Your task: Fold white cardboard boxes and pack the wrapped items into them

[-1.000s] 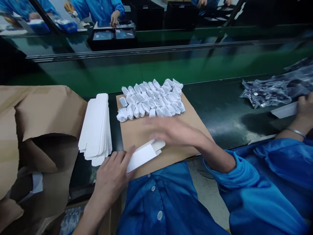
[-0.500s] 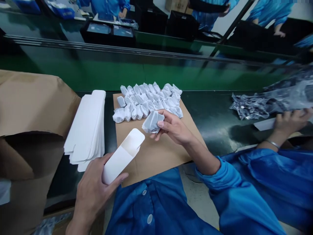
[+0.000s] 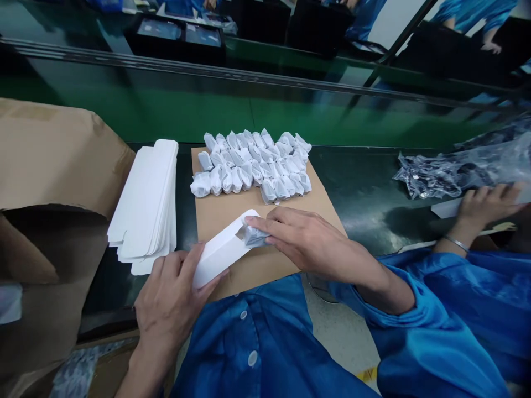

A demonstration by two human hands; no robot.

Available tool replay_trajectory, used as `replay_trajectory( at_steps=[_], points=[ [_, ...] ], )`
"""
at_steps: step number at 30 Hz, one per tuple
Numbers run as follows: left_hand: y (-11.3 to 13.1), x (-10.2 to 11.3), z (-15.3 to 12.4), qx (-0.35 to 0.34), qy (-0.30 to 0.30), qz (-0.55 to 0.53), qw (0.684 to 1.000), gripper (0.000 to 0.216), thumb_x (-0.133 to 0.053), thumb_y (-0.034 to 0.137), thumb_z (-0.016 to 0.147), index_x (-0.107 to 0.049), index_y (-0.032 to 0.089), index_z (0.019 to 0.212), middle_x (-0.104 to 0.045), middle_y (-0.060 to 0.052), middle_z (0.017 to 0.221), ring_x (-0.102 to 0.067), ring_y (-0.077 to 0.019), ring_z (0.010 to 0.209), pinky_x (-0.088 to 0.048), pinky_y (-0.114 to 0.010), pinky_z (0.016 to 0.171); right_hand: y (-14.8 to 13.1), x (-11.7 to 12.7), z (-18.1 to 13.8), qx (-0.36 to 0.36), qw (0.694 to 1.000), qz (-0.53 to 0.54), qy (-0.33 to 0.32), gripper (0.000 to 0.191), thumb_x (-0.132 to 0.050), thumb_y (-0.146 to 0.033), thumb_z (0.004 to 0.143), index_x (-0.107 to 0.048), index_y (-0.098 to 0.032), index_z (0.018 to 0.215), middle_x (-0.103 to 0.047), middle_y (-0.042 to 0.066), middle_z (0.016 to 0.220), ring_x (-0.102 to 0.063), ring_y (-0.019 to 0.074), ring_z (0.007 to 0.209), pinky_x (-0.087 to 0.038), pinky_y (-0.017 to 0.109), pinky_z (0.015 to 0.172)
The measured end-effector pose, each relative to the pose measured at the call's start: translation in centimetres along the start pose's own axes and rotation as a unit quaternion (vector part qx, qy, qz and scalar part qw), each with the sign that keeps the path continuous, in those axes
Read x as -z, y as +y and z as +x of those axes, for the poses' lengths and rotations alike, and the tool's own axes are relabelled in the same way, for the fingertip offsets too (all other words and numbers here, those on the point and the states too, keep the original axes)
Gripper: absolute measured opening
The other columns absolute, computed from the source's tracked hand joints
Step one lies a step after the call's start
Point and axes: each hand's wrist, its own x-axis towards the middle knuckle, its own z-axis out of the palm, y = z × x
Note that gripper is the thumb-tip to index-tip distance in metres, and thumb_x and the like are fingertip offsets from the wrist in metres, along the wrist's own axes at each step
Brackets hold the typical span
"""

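My left hand point(image 3: 174, 293) is closed around a narrow white carton point(image 3: 222, 249), tilted so its uncovered end points up and right. At that end, my right hand point(image 3: 305, 237) grips a small paper-wrapped packet point(image 3: 254, 237). The packet sits at the carton's mouth, partly within it; how deep it reaches is hidden. Behind the hands, several rows of similar wrapped packets point(image 3: 249, 160) lie on a flat sheet of brown cardboard point(image 3: 224, 213).
Flattened white cartons point(image 3: 143, 199) are stacked at left, beside a large brown cardboard box point(image 3: 62, 160). To the right, a co-worker's hand point(image 3: 489, 207) rests near clear plastic bags point(image 3: 440, 171) on the dark green bench point(image 3: 357, 177). Other people work beyond the ledge.
My right hand has brought the packet down to the carton's mouth, and its end has entered. My left hand has moved slightly right with the carton. The view has tipped a little downward.
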Motion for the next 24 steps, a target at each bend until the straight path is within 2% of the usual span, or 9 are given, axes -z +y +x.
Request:
replay_trajectory(
  at_steps=[3,7,9,11,14,17,19,21,24],
  points=[
    [-0.2,0.0,-0.3,-0.057,0.005,0.006,0.998,0.05,-0.06,0.054,0.087,-0.059,0.022,0.126,-0.065,-0.007,0.086,-0.057,-0.0234,0.075,-0.038,-0.033,0.06,-0.2,0.9,0.7,0.02,0.993,-0.07,-0.091,0.03,-0.051,-0.014,0.095,-0.058,-0.018,0.124,-0.066,0.009,0.101,-0.061,0.0221,0.089,-0.045,0.032,0.073],
    [-0.1,0.2,-0.5,-0.099,0.025,-0.003,0.995,0.048,-0.062,0.048,0.087,-0.058,0.022,0.126,-0.066,-0.007,0.088,-0.057,-0.0226,0.075,-0.038,-0.033,0.063,0.0,1.8,2.5,0.009,0.99,-0.012,-0.142,0.014,-0.067,-0.016,0.086,-0.059,-0.018,0.098,-0.065,0.003,0.085,-0.057,0.0165,0.072,-0.039,0.028,0.061],
    [0.0,0.3,-0.5,-0.106,0.038,-0.002,0.994,0.046,-0.063,0.045,0.087,-0.058,0.02,0.125,-0.065,-0.007,0.087,-0.056,-0.0226,0.074,-0.038,-0.033,0.063,-0.1,1.6,3.3,-0.019,0.992,0.026,-0.119,0.017,-0.072,-0.016,0.081,-0.057,-0.019,0.089,-0.063,-0.001,0.08,-0.053,0.0139,0.067,-0.036,0.026,0.058],
    [0.0,0.3,-0.4,-0.091,0.043,-0.006,0.995,0.046,-0.065,0.043,0.087,-0.058,0.018,0.125,-0.065,-0.007,0.087,-0.056,-0.0228,0.075,-0.039,-0.032,0.062,-0.4,0.9,3.7,-0.051,0.994,0.089,-0.044,0.022,-0.074,-0.015,0.079,-0.057,-0.019,0.091,-0.063,-0.001,0.086,-0.055,0.013,0.071,-0.041,0.025,0.061],
    [0.1,0.2,-0.3,-0.047,0.048,-0.015,0.998,0.048,-0.065,0.046,0.086,-0.057,0.017,0.124,-0.065,-0.007,0.086,-0.057,-0.0235,0.077,-0.039,-0.031,0.061,-0.6,-0.6,3.4,-0.086,0.97,0.214,0.082,0.024,-0.073,-0.013,0.079,-0.058,-0.018,0.098,-0.064,0.001,0.097,-0.06,0.013,0.082,-0.051,0.027,0.072],
    [0.3,0.0,-0.2,-0.036,0.037,-0.048,0.998,0.047,-0.063,0.049,0.087,-0.058,0.018,0.122,-0.066,-0.007,0.089,-0.06,-0.0238,0.08,-0.04,-0.031,0.06,-0.4,-1.3,2.7,-0.104,0.947,0.273,0.136,0.019,-0.072,-0.013,0.081,-0.059,-0.018,0.093,-0.063,0.0,0.092,-0.062,0.0126,0.083,-0.054,0.027,0.076],
    [0.4,-0.1,-0.2,-0.026,0.02,-0.09,0.995,0.049,-0.062,0.053,0.086,-0.057,0.02,0.122,-0.067,-0.007,0.092,-0.061,-0.0234,0.082,-0.041,-0.03,0.06,0.0,-1.2,2.4,-0.092,0.953,0.26,0.127,0.02,-0.073,-0.012,0.079,-0.061,-0.017,0.094,-0.063,0.001,0.093,-0.061,0.0128,0.084,-0.054,0.028,0.076],
    [0.6,-0.1,-0.1,-0.012,-0.013,-0.125,0.992,0.051,-0.06,0.058,0.086,-0.057,0.021,0.122,-0.067,-0.006,0.093,-0.062,-0.0231,0.084,-0.041,-0.03,0.059,0.5,-0.7,2.3,-0.078,0.963,0.244,0.081,0.022,-0.074,-0.01,0.078,-0.064,-0.017,0.095,-0.064,0.002,0.096,-0.061,0.0132,0.085,-0.053,0.028,0.077],
    [0.7,-0.2,0.0,-0.006,-0.049,-0.137,0.989,0.052,-0.057,0.06,0.087,-0.057,0.023,0.124,-0.067,-0.005,0.093,-0.063,-0.0234,0.086,-0.041,-0.03,0.059,0.8,-0.6,2.4,-0.096,0.958,0.264,0.055,0.018,-0.074,-0.009,0.077,-0.066,-0.016,0.091,-0.065,0.002,0.092,-0.061,0.0127,0.081,-0.053,0.028,0.075]
  ],
)
